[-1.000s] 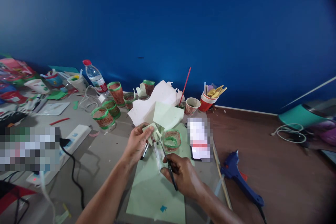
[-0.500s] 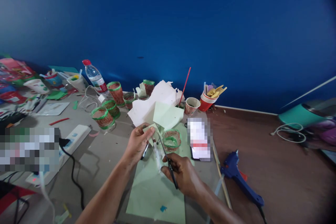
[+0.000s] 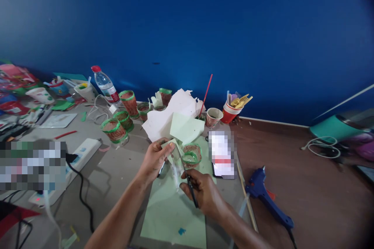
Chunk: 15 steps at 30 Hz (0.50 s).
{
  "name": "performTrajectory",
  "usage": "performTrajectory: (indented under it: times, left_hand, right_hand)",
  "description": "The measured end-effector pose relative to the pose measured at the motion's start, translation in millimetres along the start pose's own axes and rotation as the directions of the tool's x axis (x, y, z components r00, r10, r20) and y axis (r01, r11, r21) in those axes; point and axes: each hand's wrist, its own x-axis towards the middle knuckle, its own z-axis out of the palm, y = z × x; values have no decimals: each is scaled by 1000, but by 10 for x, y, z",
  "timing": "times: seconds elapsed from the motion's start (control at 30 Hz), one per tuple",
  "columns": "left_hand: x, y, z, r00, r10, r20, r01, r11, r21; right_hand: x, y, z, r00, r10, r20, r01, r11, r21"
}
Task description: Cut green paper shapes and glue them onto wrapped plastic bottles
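My left hand point(image 3: 154, 160) pinches a small piece of pale green paper point(image 3: 173, 148) between thumb and fingers. My right hand point(image 3: 203, 193) is closed round black scissors point(image 3: 187, 179), whose blades reach up into that paper. Both hands hover over a large pale green sheet point(image 3: 174, 212) lying on the grey table point(image 3: 117, 171). A small cup with a green rim point(image 3: 191, 155) stands just right of the blades. A clear tube-like object point(image 3: 175, 171) lies under the hands.
Several green-rimmed brown cups point(image 3: 114, 130) stand at the back left by a water bottle point(image 3: 105, 85). White and green paper point(image 3: 175, 118) is piled behind. A red cup of sticks point(image 3: 231, 112), a phone point(image 3: 222, 155), a blue glue gun point(image 3: 267, 198) and a power strip point(image 3: 78, 155) lie around.
The scissors and the small paper have shifted slightly; my left fingers moved a little right along the paper. All else is the same.
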Motion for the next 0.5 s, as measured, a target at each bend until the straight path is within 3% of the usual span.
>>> performTrajectory:
  times: [0.33,0.5]
  left_hand:
    - [13,-29,1,1000,-22,5,23,999,-39]
    - [26,-42,-21,1000,-26,9,26,999,-32]
  right_hand:
    - [-7,7,-15,1000,-14,8,14,999,-30]
    - [-17,19,6,999,44,-1,-44,999,20]
